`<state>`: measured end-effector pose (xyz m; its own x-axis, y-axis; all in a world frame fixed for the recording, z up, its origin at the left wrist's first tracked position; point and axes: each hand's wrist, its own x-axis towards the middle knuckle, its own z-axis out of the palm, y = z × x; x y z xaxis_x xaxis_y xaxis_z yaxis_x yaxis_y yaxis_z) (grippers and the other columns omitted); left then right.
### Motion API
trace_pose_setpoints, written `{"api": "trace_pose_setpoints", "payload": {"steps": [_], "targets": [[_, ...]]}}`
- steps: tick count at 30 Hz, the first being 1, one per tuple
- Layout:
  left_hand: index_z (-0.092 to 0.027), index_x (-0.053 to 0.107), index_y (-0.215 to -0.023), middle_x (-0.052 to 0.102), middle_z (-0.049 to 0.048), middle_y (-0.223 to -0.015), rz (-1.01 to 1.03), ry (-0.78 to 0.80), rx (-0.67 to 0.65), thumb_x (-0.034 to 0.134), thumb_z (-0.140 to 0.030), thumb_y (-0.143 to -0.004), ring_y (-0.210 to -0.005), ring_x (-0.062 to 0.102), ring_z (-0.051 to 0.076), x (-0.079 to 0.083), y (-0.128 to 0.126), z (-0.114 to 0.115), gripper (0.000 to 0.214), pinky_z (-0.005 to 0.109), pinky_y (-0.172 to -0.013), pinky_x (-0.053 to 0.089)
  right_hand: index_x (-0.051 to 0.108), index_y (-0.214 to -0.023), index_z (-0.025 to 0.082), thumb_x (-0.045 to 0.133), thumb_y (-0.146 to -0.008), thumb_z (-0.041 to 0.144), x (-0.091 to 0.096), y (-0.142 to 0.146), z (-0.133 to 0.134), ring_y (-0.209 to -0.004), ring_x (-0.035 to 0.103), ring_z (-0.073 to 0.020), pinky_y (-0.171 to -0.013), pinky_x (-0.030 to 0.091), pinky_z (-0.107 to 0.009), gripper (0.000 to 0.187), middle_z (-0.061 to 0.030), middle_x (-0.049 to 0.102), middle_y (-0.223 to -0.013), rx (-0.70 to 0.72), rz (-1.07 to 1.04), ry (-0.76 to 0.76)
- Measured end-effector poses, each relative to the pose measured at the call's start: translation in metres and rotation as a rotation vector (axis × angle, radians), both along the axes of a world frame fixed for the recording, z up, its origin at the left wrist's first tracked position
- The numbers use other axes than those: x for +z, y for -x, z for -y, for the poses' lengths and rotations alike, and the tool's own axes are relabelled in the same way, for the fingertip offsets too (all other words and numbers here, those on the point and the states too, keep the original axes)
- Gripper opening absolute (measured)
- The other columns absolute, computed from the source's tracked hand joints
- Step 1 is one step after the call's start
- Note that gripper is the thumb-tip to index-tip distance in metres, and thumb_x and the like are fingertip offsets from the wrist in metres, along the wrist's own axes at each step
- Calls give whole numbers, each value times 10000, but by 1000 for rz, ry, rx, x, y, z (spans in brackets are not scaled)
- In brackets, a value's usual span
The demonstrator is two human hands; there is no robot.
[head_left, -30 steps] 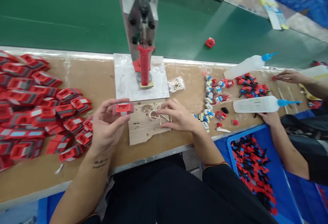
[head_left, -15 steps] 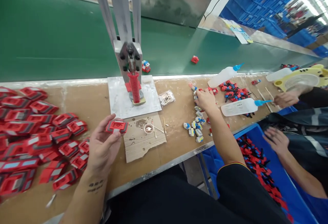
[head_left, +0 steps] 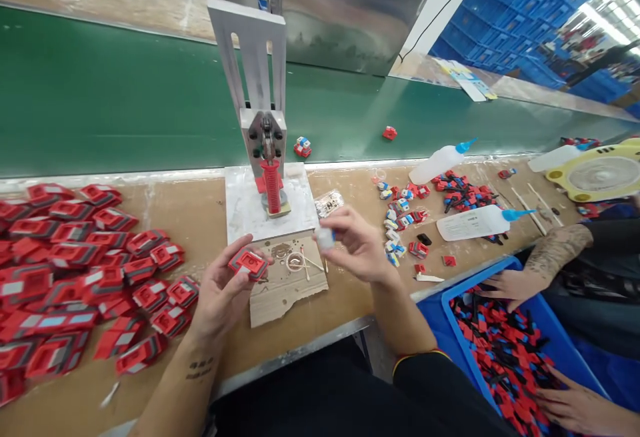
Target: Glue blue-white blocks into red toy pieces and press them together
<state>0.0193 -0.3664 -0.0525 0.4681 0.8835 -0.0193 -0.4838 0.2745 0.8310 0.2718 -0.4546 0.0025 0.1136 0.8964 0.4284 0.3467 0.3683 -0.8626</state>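
My left hand grips a red plastic toy part with a grey edge and a recess on top, between thumb and fingers. Close by on the right, my right hand pinches a small white-and-blue plastic piece, blurred by motion. The two parts are apart. Below them lies a torn cardboard sheet with a small round dish and cotton swabs. Behind it stands a metal toggle press with a red handle on a white base plate.
Many red parts cover the table's left side. Small white-and-blue pieces and red ones lie right, near glue bottles. A blue bin of red-and-black parts stands beside the table, with a co-worker's hands at it. A green conveyor belt runs behind.
My right hand has come left from the pile of small pieces, carrying one toward the red part. My left hand still holds its part. The co-worker's hands have moved to the blue bin.
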Motion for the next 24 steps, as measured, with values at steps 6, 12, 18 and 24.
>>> {"api": "trace_pose_setpoints", "payload": {"steps": [6,12,18,24], "targets": [[-252,678,-1296,848,95,-980,-31,-49,-71,974,-613,-742,-738,829,221,2,0,5,725,267,-622,647,785,-1290,342,931,-847,500,-16,46,-24,-1060,702,-200,-865,609,-318,492,-56,719,-1151,136,-205,-151],[-233,669,-1223,853,122,-1034,-21,-15,-140,936,-706,-739,-762,833,233,0,-2,7,727,280,-623,627,746,-1044,295,988,-694,632,-25,49,-27,-970,728,-241,-823,623,-372,543,-51,733,-995,52,-256,-70],[-234,687,-1293,853,159,-1139,-23,-19,-210,875,-743,-796,-849,849,280,0,-2,9,736,335,-657,640,713,-989,296,966,-734,632,-27,52,-23,-998,734,-254,-832,631,-395,491,-63,733,-1028,38,-214,-28],[-327,728,-1224,872,36,-1083,25,18,-212,873,-667,-855,-848,851,210,8,0,10,522,259,-631,593,725,-1106,368,974,-769,528,-27,54,-23,-1002,745,-212,-768,627,-322,448,-33,761,-1070,86,-277,-121]]}}
